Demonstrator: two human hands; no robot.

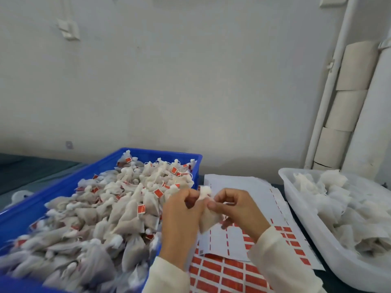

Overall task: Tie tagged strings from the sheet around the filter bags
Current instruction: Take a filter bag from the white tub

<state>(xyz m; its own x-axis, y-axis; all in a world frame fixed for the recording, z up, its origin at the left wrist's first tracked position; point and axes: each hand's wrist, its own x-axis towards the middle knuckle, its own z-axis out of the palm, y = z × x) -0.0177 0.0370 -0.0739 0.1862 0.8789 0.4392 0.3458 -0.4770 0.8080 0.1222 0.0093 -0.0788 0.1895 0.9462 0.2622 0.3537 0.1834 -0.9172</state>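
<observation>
A white filter bag (208, 221) hangs between my two hands above the sheets of red tags (228, 273). My left hand (182, 218) pinches the bag's gathered neck from the left. My right hand (237, 210) pinches the same neck from the right, thumb and curled fingers at the white tuft on top. Any string at the neck is too thin and blurred to make out. The sheets lie flat on the table under my wrists, with rows of red tags and some emptied white strips (243, 187).
A blue crate (88, 166) on the left is heaped with tied bags bearing red tags. On the right, untied filter bags fill a white tub (296, 210). Paper rolls (347, 102) lean on the wall at far right.
</observation>
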